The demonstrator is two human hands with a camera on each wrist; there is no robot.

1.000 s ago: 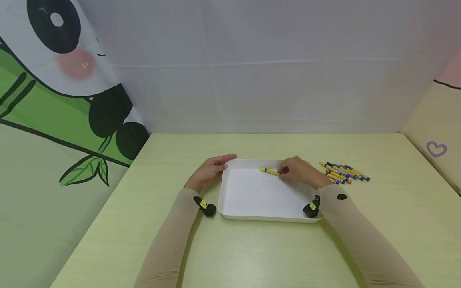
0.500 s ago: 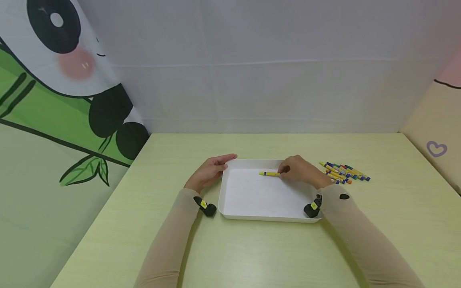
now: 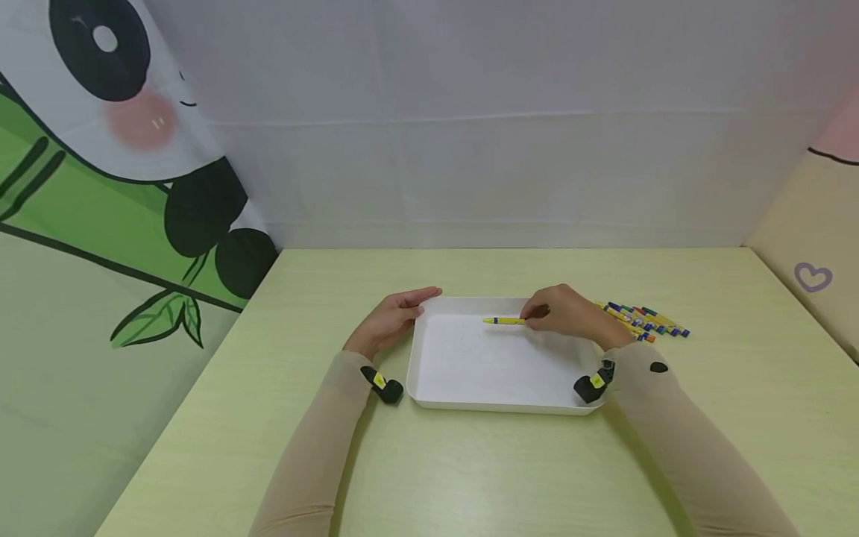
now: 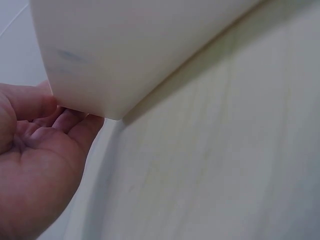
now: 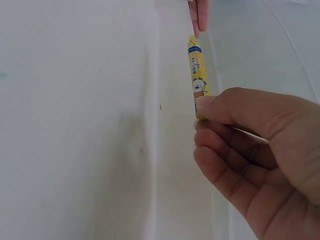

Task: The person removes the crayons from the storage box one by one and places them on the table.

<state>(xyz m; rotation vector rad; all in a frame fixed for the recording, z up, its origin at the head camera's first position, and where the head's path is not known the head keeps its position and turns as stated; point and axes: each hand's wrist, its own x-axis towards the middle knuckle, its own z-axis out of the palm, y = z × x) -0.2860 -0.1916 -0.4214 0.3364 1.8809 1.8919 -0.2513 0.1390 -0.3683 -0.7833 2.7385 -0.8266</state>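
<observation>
A white rectangular tray (image 3: 496, 365) lies on the table. My left hand (image 3: 391, 321) grips its far left corner; in the left wrist view the thumb (image 4: 35, 102) presses the edge and the other fingertips bend behind it. Over the tray's far side, my right hand (image 3: 567, 313) pinches a yellow crayon (image 3: 502, 321) by its right end. The right wrist view shows the crayon's blue band and printed bear, its pointed tip away from the thumb (image 5: 220, 107). Fingers of the left hand (image 5: 201, 15) show beyond that tip.
Several yellow-wrapped crayons (image 3: 647, 321) lie in a loose pile right of the tray, partly hidden by the right hand. A pale wall cloth (image 3: 503, 179) stands behind the light wooden table (image 3: 483, 470), with printed cloths at both sides.
The crayon has turned from slanted to nearly level. My right hand has shifted slightly right and away with the crayon still pinched. The left hand and tray have stayed put.
</observation>
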